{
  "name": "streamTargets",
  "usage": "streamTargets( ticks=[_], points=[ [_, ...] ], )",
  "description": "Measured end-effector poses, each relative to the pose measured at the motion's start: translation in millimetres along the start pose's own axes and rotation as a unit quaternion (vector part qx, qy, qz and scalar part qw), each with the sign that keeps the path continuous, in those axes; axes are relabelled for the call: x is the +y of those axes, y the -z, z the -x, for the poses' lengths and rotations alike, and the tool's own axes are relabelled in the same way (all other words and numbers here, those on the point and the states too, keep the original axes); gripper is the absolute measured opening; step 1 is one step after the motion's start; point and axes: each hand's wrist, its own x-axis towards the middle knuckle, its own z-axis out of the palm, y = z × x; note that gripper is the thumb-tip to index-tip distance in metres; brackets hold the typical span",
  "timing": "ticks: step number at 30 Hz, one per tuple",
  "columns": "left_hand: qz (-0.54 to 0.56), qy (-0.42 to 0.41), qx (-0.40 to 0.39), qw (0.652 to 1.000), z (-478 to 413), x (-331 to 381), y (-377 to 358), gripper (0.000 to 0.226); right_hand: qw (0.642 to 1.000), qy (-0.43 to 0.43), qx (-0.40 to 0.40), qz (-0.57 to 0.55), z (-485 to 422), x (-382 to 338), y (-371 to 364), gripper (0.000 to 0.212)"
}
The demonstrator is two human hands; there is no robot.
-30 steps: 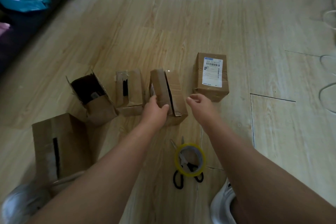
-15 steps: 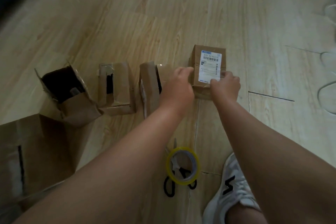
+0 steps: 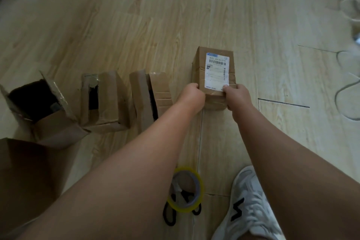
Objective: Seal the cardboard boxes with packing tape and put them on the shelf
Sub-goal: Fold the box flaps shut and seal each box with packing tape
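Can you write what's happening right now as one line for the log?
left hand: grips labelled box | right hand: grips same box | tape roll: on floor, untouched

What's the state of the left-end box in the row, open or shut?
Open: the left-end cardboard box has flaps standing up, dark interior exposed.

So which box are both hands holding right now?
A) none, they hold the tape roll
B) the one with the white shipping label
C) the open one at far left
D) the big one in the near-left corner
B: the left hand and the right hand both clasp the near end of the labelled cardboard box, while the tape roll lies untouched.
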Motion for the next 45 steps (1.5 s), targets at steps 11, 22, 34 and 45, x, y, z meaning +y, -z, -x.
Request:
streamTargets(
  ticks=[11, 22, 34, 45],
  points=[
    [0.208, -0.161, 0.048, 0.964, 104.5, 8.8, 47.9, 0.04, 0.986, 0.032, -0.027, -0.161, 92.1, -32.6, 40.7, 0.021],
    [0.208, -0.247, 0.142, 0.936, 229.2, -21.1, 83.6, 0.043, 0.948, 0.044, -0.161, -0.269, 215.0, -15.3, 43.4, 0.035],
    [0.159, -0.293, 0.223, 0.916, 281.8, -43.0, 97.2, 0.006, 0.927, 0.049, -0.24, -0.285, 271.2, -0.5, 29.0, 0.034],
    [0.07, -0.275, 0.299, 0.911, 290.3, -42.1, 104.0, 0.018, 0.903, -0.011, -0.291, -0.315, 292.4, 9.7, 15.1, 0.03]
  ],
)
